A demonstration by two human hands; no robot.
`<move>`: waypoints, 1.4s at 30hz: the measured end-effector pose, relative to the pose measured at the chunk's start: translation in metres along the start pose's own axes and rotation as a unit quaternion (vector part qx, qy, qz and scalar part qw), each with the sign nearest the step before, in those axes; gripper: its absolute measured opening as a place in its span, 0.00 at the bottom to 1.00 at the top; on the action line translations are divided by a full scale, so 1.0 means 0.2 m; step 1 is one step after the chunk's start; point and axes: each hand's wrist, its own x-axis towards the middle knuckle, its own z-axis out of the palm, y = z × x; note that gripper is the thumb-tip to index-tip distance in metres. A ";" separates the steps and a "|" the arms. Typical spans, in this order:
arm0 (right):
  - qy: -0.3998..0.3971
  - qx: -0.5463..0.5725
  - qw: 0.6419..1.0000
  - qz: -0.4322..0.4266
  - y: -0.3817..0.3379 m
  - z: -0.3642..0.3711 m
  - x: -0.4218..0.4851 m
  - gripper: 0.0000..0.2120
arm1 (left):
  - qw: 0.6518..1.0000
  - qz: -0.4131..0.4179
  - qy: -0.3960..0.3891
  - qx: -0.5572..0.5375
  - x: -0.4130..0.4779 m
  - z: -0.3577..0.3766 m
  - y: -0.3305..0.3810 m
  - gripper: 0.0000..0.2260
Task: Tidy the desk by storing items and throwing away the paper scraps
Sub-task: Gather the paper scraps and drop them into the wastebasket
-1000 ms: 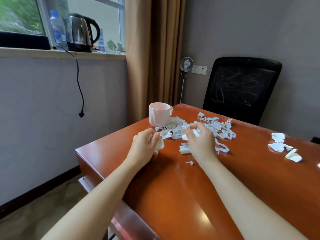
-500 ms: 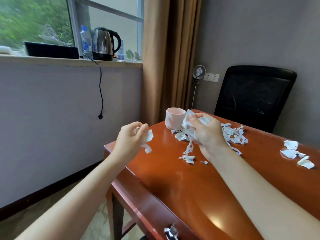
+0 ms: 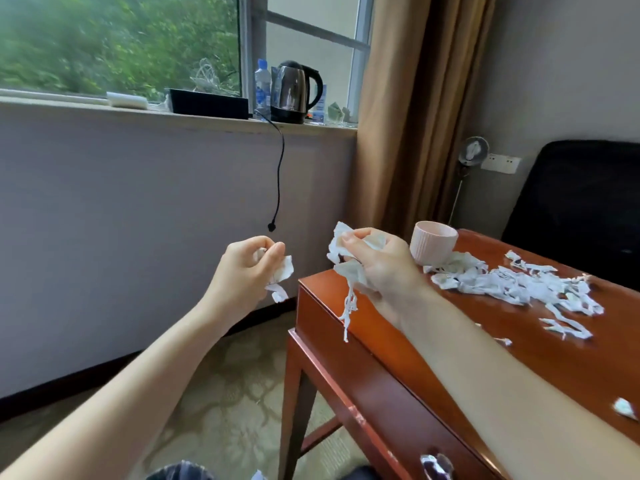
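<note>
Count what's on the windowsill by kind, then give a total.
Kettle: 1
Water bottle: 1
Black tray: 1
White block: 1
Small items behind and right of the kettle: too blurred to count
Total clearly seen: 4

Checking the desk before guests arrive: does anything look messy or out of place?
Yes: torn white paper scraps lie strewn across the red-brown wooden desk beside the pink ribbed mug.

left hand [image 3: 247,268]: raised, fingers curled closed | right hand [image 3: 375,263]: raised, apparently fisted | forearms extended
</note>
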 end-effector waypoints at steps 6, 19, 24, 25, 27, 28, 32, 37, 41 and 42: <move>-0.111 -0.043 0.991 0.054 0.27 0.33 -0.02 0.05 | 0.996 -0.081 0.022 -0.021 -0.16 -0.28 -0.23 0.15; -0.173 -0.077 0.948 0.257 0.94 0.83 -0.06 0.05 | 0.956 -0.275 0.103 -0.007 -0.57 -0.49 -1.05 0.15; -0.186 -0.081 0.918 0.340 1.22 0.91 -0.09 0.06 | 0.929 -0.356 0.104 -0.005 -0.71 -0.49 -1.35 0.15; -0.189 -0.080 0.912 0.355 1.27 0.92 -0.09 0.08 | 0.919 -0.379 0.114 -0.005 -0.73 -0.49 -1.41 0.15; -0.203 -0.081 0.900 0.376 1.39 0.93 -0.08 0.09 | 0.892 -0.430 0.140 0.000 -0.78 -0.49 -1.52 0.16; -0.207 -0.081 0.895 0.387 1.44 0.95 -0.08 0.07 | 0.876 -0.459 0.148 0.007 -0.81 -0.48 -1.57 0.17; -0.209 -0.100 0.869 0.436 1.64 1.00 -0.09 0.04 | 0.841 -0.526 0.125 0.025 -0.95 -0.44 -1.75 0.15; -0.212 -0.143 0.850 0.460 1.88 1.06 -0.10 0.05 | 0.843 -0.530 0.073 0.059 -0.96 -0.41 -1.88 0.15; -0.183 -0.168 0.840 0.483 2.09 1.09 -0.10 0.05 | 0.830 -0.547 0.071 0.080 -0.99 -0.41 -1.98 0.13; -0.180 -0.172 0.836 0.489 2.14 1.10 -0.10 0.05 | 0.826 -0.552 0.068 0.090 -1.00 -0.41 -2.00 0.13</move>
